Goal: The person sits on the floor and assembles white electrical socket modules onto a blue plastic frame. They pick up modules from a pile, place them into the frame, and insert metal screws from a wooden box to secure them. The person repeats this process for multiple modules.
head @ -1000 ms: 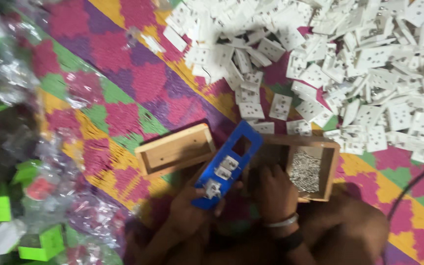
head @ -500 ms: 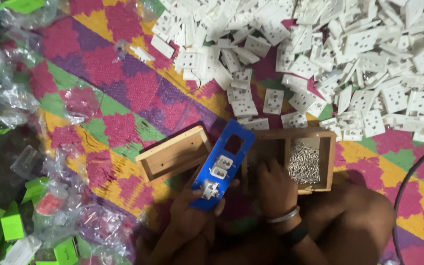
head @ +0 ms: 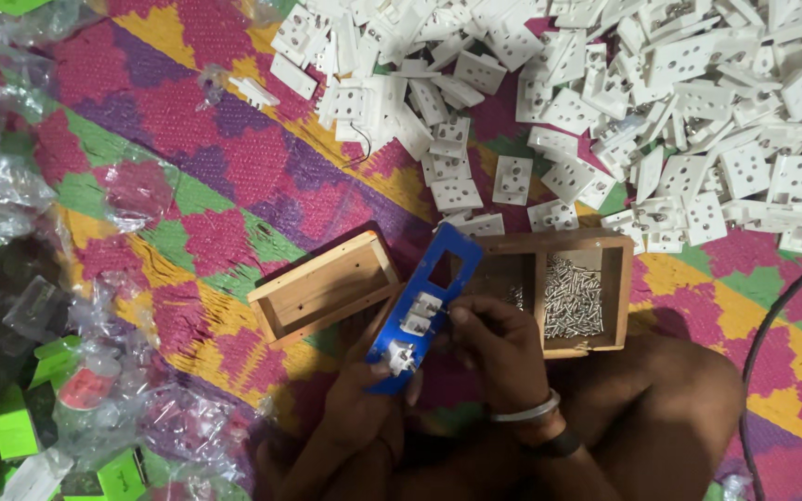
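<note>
Gripping a long blue plate (head: pixel 424 311) fitted with white switch parts, both hands clamp it.

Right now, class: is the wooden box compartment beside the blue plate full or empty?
Partly full. A heap of small silvery screws lies in the wooden box's right compartment, with bare wood showing around it.

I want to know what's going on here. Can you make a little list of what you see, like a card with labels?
Left hand: holds blue plate from below
Right hand: fingertips on white part set in the plate
Wooden box: holds metal screws
Wooden tray: beside the plate
White socket pieces: big pile on the mat
Mat: woven, pink, green, yellow
</note>
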